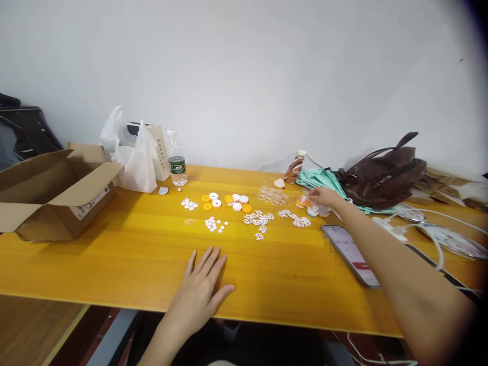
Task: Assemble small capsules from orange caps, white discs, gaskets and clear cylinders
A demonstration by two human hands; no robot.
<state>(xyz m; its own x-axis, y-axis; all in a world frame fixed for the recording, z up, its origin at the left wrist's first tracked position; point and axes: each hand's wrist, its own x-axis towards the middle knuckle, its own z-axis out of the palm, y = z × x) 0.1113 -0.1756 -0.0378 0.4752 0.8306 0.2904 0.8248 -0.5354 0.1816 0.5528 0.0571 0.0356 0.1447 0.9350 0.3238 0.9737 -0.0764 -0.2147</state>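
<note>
My left hand (200, 290) lies flat on the yellow table (263, 284) near its front edge, fingers spread and holding nothing. At the right my right hand (325, 197) reaches out, its fingers drawn together over a small group of round pieces with clear tops, some with an orange base (300, 204) and one with a teal base (313, 211). What is between those fingertips I cannot make out. Left of this hand are clear plastic rings (272, 195) and white openwork pieces (259, 219). Farther left lie yellow and white discs (237, 206) and small white dots (212, 224).
A phone (348, 254) lies under my right forearm. Behind it are a brown bag (381, 178), teal cloth (320, 179), cables and a brown bottle (295, 168). Leftward stand a water bottle (177, 165), a white plastic bag (135, 165) and an open cardboard box (64, 218).
</note>
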